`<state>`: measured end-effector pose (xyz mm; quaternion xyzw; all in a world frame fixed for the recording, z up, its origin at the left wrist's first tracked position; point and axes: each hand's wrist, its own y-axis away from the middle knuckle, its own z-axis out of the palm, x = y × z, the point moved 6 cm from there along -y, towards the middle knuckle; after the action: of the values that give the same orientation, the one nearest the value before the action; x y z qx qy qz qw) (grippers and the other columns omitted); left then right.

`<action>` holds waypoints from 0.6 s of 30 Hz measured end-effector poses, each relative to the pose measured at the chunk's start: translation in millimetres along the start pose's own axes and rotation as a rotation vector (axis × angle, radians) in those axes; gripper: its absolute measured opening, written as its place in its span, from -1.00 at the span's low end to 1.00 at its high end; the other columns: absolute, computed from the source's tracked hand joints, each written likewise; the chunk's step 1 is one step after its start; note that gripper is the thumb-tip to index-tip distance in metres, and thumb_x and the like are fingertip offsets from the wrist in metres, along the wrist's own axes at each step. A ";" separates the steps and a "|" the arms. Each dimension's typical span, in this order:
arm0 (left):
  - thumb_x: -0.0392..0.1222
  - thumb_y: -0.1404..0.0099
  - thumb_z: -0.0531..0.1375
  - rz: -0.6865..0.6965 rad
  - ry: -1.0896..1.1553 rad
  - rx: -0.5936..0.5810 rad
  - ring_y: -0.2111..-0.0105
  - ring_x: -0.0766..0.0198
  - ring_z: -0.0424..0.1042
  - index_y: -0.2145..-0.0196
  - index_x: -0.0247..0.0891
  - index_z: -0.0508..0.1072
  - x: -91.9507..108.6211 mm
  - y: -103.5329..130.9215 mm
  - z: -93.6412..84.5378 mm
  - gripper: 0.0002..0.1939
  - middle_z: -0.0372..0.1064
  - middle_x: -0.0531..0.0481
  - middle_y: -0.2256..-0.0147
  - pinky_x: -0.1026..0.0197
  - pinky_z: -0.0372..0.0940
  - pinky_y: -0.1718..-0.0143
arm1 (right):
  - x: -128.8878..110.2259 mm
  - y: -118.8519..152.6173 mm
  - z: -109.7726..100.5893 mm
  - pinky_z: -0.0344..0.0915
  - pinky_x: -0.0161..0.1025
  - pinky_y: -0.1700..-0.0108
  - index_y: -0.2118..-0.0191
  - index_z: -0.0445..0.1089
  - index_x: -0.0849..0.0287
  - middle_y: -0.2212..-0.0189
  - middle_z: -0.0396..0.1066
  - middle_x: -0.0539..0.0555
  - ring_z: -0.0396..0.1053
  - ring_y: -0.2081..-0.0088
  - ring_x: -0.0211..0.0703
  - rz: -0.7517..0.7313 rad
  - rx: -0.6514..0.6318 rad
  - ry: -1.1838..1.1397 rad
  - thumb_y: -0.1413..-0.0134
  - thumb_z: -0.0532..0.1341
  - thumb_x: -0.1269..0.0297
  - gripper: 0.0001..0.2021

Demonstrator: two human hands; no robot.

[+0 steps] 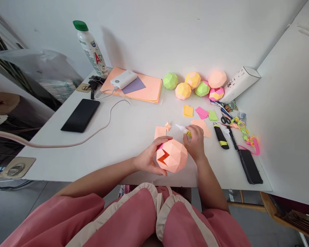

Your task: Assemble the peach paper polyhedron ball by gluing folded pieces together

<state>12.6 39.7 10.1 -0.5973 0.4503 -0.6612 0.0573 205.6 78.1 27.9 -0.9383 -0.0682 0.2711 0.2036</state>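
My left hand [153, 156] is closed around the side of a faceted peach paper ball [176, 156], held above the front of the table. A jagged opening with an orange-red inside shows on the ball's left part, and a bit of magenta lies near my fingertips. My right hand [195, 140] has its fingers closed on a small glue bottle [187, 131] with a white nozzle and yellow label, its tip pointing away to the left. Behind the ball are a peach paper square [160, 132] and a small folded peach piece [168, 126]. Peach sheets [204, 128] lie by my right hand.
Finished paper balls [193, 80] line the wall. Yellow [188, 110], pink [202, 112] and green slips [212, 115] lie before them. A cutter [221, 136], scissors [225, 119] and black case [250, 166] sit right; a phone [80, 115], cable [109, 118] and bottle [92, 51] left.
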 end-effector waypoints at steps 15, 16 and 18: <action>0.25 0.02 0.39 -0.152 -0.221 -0.060 -0.21 -0.19 0.14 -0.29 -0.05 -0.03 -1.8 -0.3 0.8 0.06 0.06 -0.30 -0.21 -0.25 0.17 -0.17 | 40.8 -8.0 10.0 0.31 0.07 -0.04 -0.02 0.33 0.18 0.01 0.37 0.26 0.33 -0.01 0.13 0.359 -0.149 -0.080 -0.02 0.16 0.34 -0.62; 0.27 0.01 0.38 -0.152 -0.232 -0.064 -0.21 -0.18 0.14 -0.29 -0.05 -0.02 -1.3 -0.6 1.1 0.05 0.06 -0.30 -0.21 -0.25 0.18 -0.16 | 40.6 -8.4 5.7 0.32 0.06 -0.03 -0.01 0.33 0.16 -0.02 0.37 0.25 0.34 0.01 0.10 0.394 -0.079 -0.193 -0.02 0.20 0.28 -0.62; 0.29 -0.01 0.35 -0.150 -0.259 -0.074 -0.21 -0.18 0.13 -0.29 -0.07 -0.02 -0.3 -1.1 1.9 0.03 0.04 -0.32 -0.22 -0.24 0.20 -0.15 | 35.9 -9.1 -4.1 0.36 0.01 0.03 0.02 0.33 0.11 -0.01 0.37 0.19 0.38 0.09 0.01 0.409 0.055 -0.464 0.00 0.27 0.16 -0.61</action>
<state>14.7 39.5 10.3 -0.7114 0.4171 -0.5640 0.0433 238.0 93.6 17.7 -0.8396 0.0848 0.5154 0.1490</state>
